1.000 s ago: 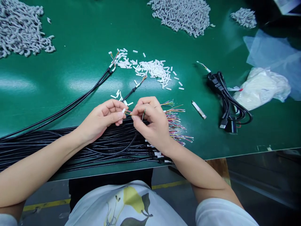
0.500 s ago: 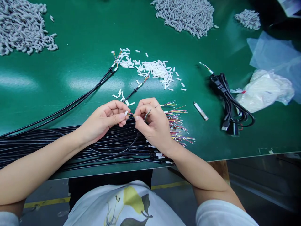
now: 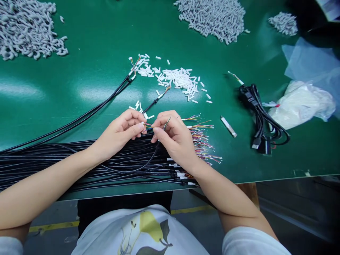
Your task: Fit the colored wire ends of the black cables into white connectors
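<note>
Fingers of left hand (image 3: 119, 132) clamped on small white connector (image 3: 142, 123); fingers of right hand (image 3: 175, 140) clamped on coloured wires (image 3: 148, 125) beside. Black cables (image 3: 124, 157) lie beneath fingers.

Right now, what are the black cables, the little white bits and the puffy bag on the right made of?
Black cables: probably plastic or rubber outside, smooth and slightly shiny; they bend and catch streaks of light.
White bits: perhaps plastic, by their even, straight shapes; too small to be sure.
Bag: likely thin plastic film, glossy and crinkled.
</note>
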`<state>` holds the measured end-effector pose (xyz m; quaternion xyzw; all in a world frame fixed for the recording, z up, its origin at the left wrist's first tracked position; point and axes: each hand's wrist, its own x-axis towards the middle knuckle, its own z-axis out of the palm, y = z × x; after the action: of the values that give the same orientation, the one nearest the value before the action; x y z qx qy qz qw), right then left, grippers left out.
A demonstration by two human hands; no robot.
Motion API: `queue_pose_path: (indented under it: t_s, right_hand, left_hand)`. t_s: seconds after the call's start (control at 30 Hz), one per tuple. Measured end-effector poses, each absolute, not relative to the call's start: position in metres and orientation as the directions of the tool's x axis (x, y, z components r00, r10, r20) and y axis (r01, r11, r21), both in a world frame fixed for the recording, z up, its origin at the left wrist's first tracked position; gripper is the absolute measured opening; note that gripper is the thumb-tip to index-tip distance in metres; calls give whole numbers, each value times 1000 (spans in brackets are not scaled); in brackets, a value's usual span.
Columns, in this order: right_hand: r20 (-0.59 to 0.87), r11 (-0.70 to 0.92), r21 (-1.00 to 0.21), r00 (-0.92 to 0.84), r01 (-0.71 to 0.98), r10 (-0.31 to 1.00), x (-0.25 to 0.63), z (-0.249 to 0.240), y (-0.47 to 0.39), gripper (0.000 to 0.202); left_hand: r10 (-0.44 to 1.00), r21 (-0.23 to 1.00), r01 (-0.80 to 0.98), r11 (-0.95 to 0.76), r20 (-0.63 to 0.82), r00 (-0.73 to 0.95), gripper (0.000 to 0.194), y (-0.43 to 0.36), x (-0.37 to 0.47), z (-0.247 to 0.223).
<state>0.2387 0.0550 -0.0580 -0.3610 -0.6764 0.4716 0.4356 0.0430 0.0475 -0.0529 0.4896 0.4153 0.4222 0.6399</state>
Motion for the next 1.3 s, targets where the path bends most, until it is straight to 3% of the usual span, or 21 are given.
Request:
queue_pose_path:
  t_s: [0.13, 0.3, 0.47, 0.83, 1.07, 1.3]
  right_hand:
    - [339, 383, -923, -380, 46, 861, 238, -62, 55, 14]
    - [282, 314, -949, -390, 20, 876, 238, -63, 56, 15]
    - [274, 297, -955, -359, 10, 892, 240, -62, 56, 17]
    - [97, 13, -965, -311, -261, 945, 239, -60, 61, 11]
    - [57, -24, -961, -281, -275, 958, 237, -55, 61, 16]
    - [48, 13, -992, -291, -124, 955, 239, -54, 60, 14]
  left_hand:
    - [936, 954, -209, 217, -143, 320, 8, 47, 44, -53]
    - [940, 909, -339, 240, -131, 314, 15, 48, 44, -52]
    - [958, 897, -375, 234, -146, 248, 6, 51, 43, -51]
    - [980, 942, -304, 145, -96, 172, 8, 51, 44, -50]
    - [983, 995, -98, -19, 36, 181, 11, 47, 43, -55]
    - [965, 985, 65, -163, 145, 217, 10, 43, 43, -52]
